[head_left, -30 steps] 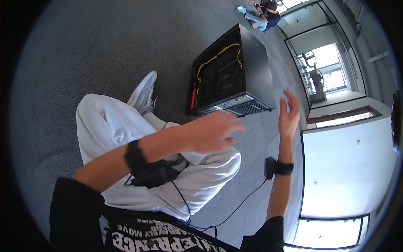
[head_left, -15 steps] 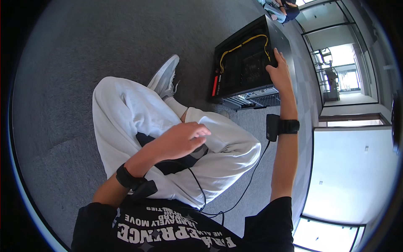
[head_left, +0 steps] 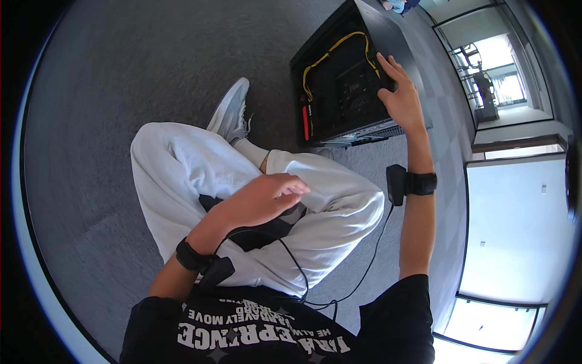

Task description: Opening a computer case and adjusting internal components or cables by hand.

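My right hand [head_left: 400,97] grips the side edge of a black computer case [head_left: 332,124], its fingers along the rim. The case's open side faces me and shows a yellow cable [head_left: 337,43] and a red strip [head_left: 306,122] inside. My left hand [head_left: 267,197] hovers or rests over my lap, fingers loosely apart and holding nothing. Black bands with small boxes are on both wrists, with thin black cables running to my waist.
I sit cross-legged on grey carpet [head_left: 109,73], a grey shoe [head_left: 227,109] beside the case. Another person [head_left: 400,5] shows at the top edge. A white wall [head_left: 509,224] and glass partitions [head_left: 503,79] are to the right.
My right hand has reached up onto the case, which has since shifted up and left in view. My left hand has dropped back toward my lap.
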{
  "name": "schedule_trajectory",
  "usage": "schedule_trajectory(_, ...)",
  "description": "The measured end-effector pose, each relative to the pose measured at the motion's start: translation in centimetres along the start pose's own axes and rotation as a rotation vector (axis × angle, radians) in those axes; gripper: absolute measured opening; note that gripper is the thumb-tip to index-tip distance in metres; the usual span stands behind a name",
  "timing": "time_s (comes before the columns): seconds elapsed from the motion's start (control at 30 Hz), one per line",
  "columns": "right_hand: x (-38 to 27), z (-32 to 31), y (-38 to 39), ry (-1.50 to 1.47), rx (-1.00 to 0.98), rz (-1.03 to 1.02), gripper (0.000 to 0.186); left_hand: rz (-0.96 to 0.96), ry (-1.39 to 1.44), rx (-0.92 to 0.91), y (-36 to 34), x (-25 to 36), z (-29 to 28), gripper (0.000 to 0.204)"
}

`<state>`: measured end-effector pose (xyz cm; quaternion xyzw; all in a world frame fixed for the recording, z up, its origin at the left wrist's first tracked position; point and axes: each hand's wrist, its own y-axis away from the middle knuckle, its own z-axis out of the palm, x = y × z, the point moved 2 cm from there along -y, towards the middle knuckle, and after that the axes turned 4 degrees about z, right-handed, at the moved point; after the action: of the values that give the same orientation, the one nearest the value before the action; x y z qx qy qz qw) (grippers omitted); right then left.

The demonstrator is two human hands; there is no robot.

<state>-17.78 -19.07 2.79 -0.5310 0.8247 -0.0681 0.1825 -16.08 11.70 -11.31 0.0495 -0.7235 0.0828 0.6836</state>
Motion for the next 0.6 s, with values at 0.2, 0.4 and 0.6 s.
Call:
schedule_trajectory(0.2, 0.3, -0.8, 1.7, -0.053, 0.028, -0.212, 0.068, 0.058, -0.010, 0.004, -1.9, 1.1, -2.1, 0.026)
schedule_trajectory(0.4, -1.1, 0.1, 3.2, 0.021, 0.357, -0.163, 0.041, 0.381, -0.234, 0.135, -9.9, 7.1, -6.6, 0.026)
schedule_trajectory(0.6, -1.0, 0.9, 4.7, 0.101, 0.531, -0.261, 0.028, 0.586, -0.381, 0.540, -21.6, 12.3, -12.4, 0.029)
